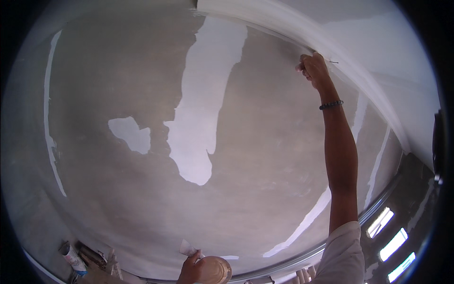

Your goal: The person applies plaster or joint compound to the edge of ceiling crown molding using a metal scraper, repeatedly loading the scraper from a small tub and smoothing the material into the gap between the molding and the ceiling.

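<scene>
My right hand [313,69] is raised high at the far right, closed, its knuckles against the white cornice [352,75] where it meets the wall. What its fingers hold, if anything, is hidden; a thin dark sliver [334,62] sticks out from the cornice beside it. At the bottom middle, my left hand [190,270] is closed around a putty knife [188,247] with a broad pale blade pointing up. Right beside this hand is a round tan bowl-like thing [216,270], partly cut off by the lower edge. A broad white filler patch [201,104] runs down the grey wall [269,118].
Smaller white patches [130,135] and strips mark the wall. At the lower left stand a printed tube-shaped container [72,258] and other items. A metal rail [302,255] curves along the bottom right. Bright window openings [393,244] lie at the right.
</scene>
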A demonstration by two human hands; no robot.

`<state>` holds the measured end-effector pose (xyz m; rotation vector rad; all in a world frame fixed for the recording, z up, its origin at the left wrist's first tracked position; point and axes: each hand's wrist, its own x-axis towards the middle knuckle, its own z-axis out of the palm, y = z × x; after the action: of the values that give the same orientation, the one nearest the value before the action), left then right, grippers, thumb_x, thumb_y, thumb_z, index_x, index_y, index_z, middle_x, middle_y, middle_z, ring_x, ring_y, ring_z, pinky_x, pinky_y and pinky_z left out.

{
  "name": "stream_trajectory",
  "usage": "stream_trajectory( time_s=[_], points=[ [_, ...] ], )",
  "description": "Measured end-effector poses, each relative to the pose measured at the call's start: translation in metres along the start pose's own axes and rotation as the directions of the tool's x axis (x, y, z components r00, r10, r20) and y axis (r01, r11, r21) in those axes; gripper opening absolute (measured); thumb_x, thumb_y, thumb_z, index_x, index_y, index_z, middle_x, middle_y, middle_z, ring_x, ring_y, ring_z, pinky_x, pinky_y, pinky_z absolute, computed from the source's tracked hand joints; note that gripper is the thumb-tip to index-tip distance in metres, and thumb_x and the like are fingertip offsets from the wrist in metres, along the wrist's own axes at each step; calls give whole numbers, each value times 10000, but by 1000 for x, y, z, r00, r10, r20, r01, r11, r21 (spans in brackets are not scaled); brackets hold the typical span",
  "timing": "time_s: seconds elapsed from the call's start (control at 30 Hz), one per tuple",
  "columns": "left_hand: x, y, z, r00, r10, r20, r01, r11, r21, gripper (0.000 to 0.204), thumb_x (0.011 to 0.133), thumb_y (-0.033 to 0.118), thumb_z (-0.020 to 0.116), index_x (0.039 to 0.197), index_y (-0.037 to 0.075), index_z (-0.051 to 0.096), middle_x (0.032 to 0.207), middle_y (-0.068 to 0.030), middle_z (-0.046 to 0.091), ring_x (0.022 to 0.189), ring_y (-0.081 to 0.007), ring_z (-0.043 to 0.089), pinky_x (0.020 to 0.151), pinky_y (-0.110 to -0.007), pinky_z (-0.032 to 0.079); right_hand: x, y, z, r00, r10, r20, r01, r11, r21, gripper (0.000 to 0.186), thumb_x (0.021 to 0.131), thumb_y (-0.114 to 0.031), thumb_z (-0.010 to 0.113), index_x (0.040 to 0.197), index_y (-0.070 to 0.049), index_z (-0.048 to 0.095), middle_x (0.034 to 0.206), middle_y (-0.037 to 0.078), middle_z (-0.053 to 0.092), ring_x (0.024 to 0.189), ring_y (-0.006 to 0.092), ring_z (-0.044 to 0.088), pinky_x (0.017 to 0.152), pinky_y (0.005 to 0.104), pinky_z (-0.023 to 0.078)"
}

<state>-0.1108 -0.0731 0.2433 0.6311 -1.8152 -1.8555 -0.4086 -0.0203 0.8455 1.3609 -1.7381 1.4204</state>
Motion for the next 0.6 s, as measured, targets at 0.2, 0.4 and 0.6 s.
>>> stream_trajectory(
  time_s=[0.2,0.4,0.6],
  points=[
    [-4,3,-17,1000,11,-29,-10,999,50,482,871,182,555,1269,-77,470,1280,-238,512,1239,-290,461,1044,-337,328,17,-19,84,969,-237,62,213,940,266,287,828,-92,510,547,-53,467,589,130,574,393,76,410,324,240,266],
    [-8,-46,-39,984,55,-171,-54,998,11,415,905,133,553,1287,-8,474,1226,-179,554,1131,-253,516,957,-332,400,28,-83,209,981,-193,-6,185,933,308,293,843,-42,490,553,-10,469,659,200,617,418,122,464,331,252,324],
    [-14,-52,-69,959,118,-257,-94,990,104,323,894,79,550,1209,10,544,1224,-196,551,1125,-287,529,949,-345,419,32,-135,295,992,92,-87,2,676,737,111,823,-16,511,846,11,406,665,183,579,453,174,509,347,272,354]
  ],
)
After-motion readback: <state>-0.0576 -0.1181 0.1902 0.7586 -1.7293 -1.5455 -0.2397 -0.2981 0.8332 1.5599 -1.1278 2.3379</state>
